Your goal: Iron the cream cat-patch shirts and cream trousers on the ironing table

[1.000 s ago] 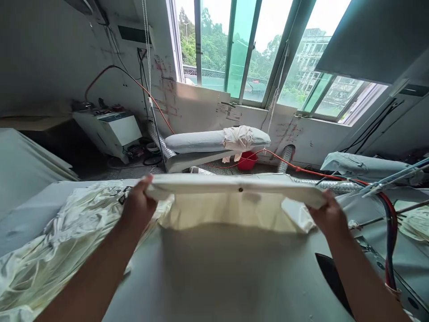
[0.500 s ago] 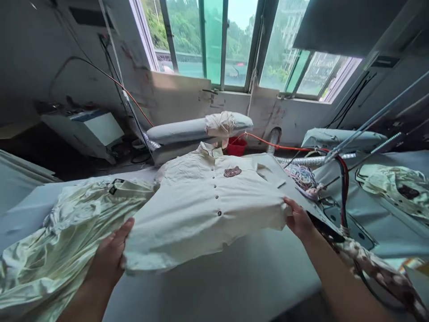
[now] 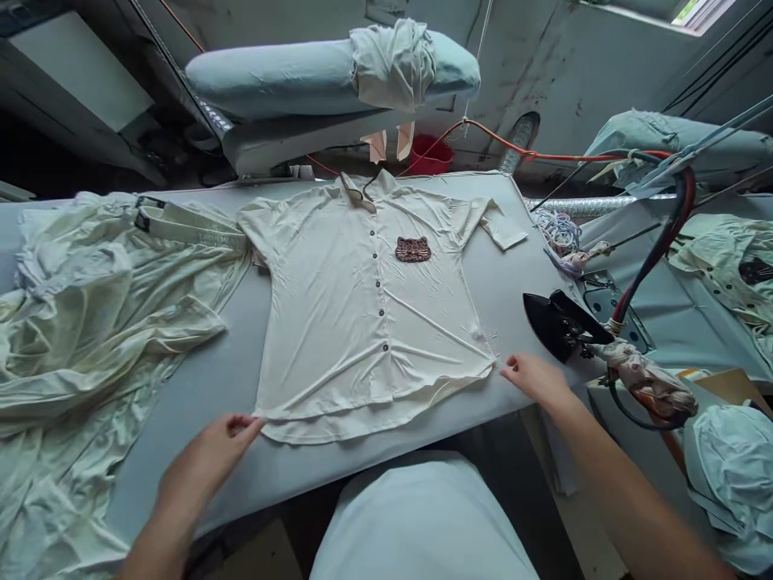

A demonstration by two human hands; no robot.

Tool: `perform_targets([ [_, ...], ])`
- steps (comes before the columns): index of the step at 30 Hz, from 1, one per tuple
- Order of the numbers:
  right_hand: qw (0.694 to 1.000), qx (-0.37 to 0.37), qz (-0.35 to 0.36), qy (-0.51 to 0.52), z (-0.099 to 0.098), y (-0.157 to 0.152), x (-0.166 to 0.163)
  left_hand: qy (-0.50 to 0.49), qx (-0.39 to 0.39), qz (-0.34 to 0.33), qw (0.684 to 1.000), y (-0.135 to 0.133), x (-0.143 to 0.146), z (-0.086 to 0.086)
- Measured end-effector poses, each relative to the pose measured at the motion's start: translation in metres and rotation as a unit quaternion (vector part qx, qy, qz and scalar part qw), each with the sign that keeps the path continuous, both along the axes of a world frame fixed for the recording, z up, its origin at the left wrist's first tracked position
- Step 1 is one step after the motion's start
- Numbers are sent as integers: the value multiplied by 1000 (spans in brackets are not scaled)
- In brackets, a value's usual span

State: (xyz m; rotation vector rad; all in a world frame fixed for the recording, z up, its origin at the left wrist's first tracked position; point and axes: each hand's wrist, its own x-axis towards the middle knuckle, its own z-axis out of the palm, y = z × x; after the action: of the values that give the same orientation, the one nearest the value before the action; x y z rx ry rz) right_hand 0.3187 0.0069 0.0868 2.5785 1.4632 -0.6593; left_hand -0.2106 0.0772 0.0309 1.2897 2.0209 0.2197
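Observation:
A cream short-sleeved button-up shirt (image 3: 326,298) lies front up and spread on the padded ironing table (image 3: 199,419). Its collar points away from me, and a leopard-print cat-face patch (image 3: 413,249) sits on the chest. My left hand (image 3: 208,459) pinches the left corner of the hem. At the right hem corner is my right hand (image 3: 537,380), its thumb and fingertips pressed together at the cloth's edge; the exact contact is hard to see. Creases run across the shirt toward both corners. A black iron (image 3: 561,322) rests on the table beyond my right hand.
Crumpled cream garments (image 3: 109,322) cover the table's left side. A padded sleeve board (image 3: 271,76) with cloth tied round it stands behind, near a red bucket (image 3: 430,153). Hoses (image 3: 649,242) run above the iron. More garments (image 3: 730,258) lie at right.
The shirt, held up off the table by its hem before, now lies flat on it. Both hands have come down with the hem. My view has tilted downward, bringing the iron into sight.

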Motion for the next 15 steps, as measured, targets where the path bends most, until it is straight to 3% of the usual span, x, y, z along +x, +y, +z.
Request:
perform_targets([
  [2, 987, 54, 152, 17, 2, 7, -38, -5, 87, -101, 991, -12, 54, 6],
  [4, 937, 122, 321, 59, -10, 15, -82, -65, 187, -229, 953, -26, 118, 5],
  [6, 886, 168, 428, 61, -32, 22, -118, -42, 251, -284, 925, -39, 168, -4],
  [8, 869, 182, 458, 54, -55, 26, -140, 1, 263, -265, 928, -45, 191, -16],
  [11, 877, 173, 439, 94, -77, 26, -156, -59, 242, -217, 944, -43, 183, -26],
  [13, 878, 159, 427, 146, -80, 22, -161, -119, 230, -215, 942, -38, 175, -26],
  [15, 866, 150, 425, 216, -76, 18, -158, -83, 215, -214, 949, -36, 179, -22],
])
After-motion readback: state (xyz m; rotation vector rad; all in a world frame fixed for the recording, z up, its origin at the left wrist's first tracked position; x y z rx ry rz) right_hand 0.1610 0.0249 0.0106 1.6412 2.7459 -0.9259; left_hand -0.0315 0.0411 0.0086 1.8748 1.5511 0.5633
